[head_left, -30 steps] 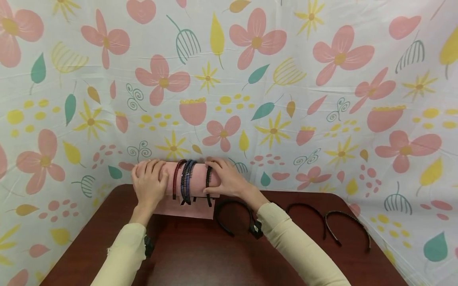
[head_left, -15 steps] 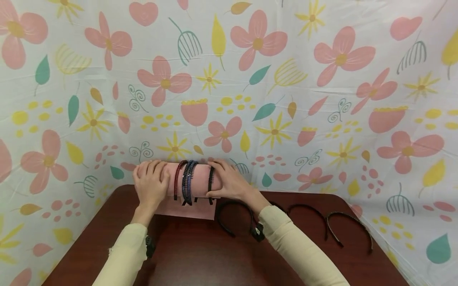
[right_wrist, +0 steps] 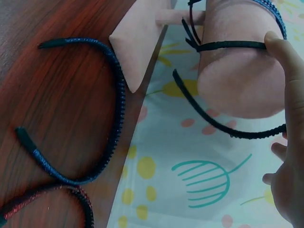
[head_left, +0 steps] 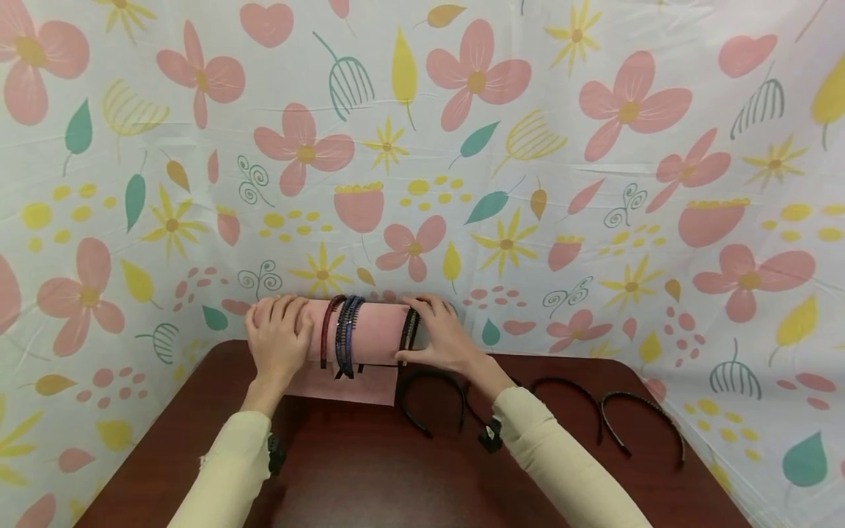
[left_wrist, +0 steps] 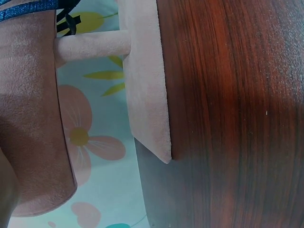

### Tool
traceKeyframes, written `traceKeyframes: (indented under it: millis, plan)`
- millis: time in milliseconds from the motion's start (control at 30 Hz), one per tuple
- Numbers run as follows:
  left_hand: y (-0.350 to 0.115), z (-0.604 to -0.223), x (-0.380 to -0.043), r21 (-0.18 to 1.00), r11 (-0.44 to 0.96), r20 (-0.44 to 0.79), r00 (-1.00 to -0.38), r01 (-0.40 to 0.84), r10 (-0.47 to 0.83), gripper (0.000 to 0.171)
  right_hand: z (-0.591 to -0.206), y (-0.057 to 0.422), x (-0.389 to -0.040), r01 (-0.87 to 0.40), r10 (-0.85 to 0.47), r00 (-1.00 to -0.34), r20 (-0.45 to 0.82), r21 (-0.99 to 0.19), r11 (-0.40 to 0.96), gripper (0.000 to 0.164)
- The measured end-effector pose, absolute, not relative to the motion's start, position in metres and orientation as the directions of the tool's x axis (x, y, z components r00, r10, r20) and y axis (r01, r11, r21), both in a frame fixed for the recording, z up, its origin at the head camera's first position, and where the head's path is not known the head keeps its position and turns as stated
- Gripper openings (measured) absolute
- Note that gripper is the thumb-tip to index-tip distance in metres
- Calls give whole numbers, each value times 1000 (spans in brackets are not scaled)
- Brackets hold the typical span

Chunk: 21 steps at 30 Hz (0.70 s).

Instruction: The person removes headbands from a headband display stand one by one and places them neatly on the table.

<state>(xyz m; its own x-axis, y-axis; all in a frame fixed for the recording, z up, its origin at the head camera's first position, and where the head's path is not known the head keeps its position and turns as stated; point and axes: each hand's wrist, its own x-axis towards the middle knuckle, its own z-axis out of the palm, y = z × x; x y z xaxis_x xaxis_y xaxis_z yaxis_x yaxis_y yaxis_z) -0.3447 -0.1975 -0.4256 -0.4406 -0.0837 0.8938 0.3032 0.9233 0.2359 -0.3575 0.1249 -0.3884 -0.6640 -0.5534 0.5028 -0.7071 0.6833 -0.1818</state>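
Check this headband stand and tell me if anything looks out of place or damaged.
Nothing looks spilled or visibly damaged. The one oddity: a black headband sits past the end of the pink roll, instead of around it like its neighbour. The right hand is at it, so probably just handling.

Pink roll [head_left: 381,331] — horizontal, headbands [head_left: 345,341] around it, black headband [right_wrist: 232,132] beside its end
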Motion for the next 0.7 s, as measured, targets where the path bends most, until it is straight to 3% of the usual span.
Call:
traceKeyframes:
  millis: [200,467,700]
  plan:
    - [-198,-426,-346,231,924,895,-439,304,-80,39,-392,136,-353,-717,-556,-669,494,-232,657,102]
    - [-198,-425,-346,226,929,887,-456,291,-73,42,-403,152,-341,-750,-593,-633,499,-203,629,100]
    - [-198,-425,-346,227,928,896,-437,297,-80,39,-416,159,-329,-715,-575,-673,465,-211,666,96]
